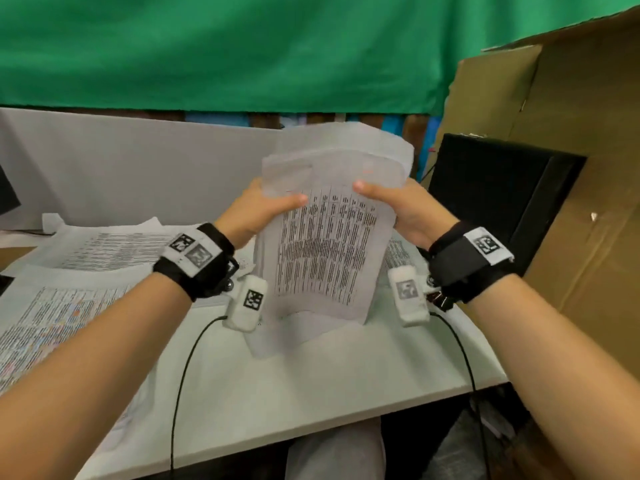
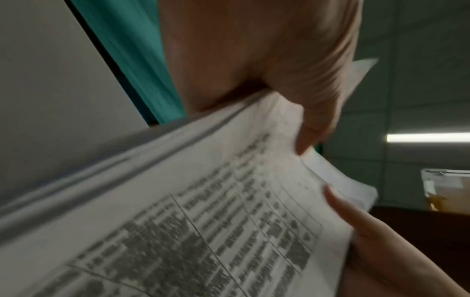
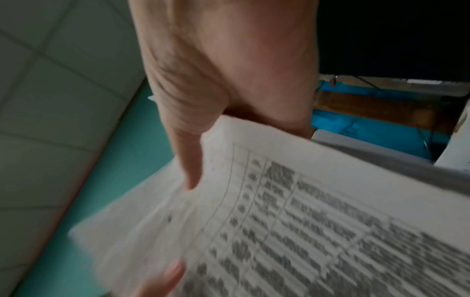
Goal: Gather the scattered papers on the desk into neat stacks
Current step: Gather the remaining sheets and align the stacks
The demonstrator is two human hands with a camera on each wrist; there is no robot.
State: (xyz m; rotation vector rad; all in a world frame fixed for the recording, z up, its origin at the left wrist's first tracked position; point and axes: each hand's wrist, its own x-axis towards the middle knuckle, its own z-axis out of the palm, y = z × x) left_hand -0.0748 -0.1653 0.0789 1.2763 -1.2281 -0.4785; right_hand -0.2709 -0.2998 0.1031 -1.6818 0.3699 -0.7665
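Observation:
A sheaf of printed papers (image 1: 329, 247) stands upright on its lower edge on the white desk (image 1: 311, 386), the front sheet covered in a table of text. My left hand (image 1: 263, 209) grips its left side, thumb on the front. My right hand (image 1: 398, 206) grips the right side the same way. The sheets bow and their top edges are uneven. In the left wrist view the sheaf (image 2: 203, 211) fills the frame under my left hand (image 2: 292, 90); in the right wrist view the sheaf (image 3: 305, 221) sits below my right hand (image 3: 216, 90).
More printed sheets (image 1: 69, 289) lie spread over the desk's left side. A black box (image 1: 502, 195) stands at the right against brown cardboard (image 1: 571, 133). A grey panel (image 1: 138, 161) and green cloth (image 1: 242, 46) close the back.

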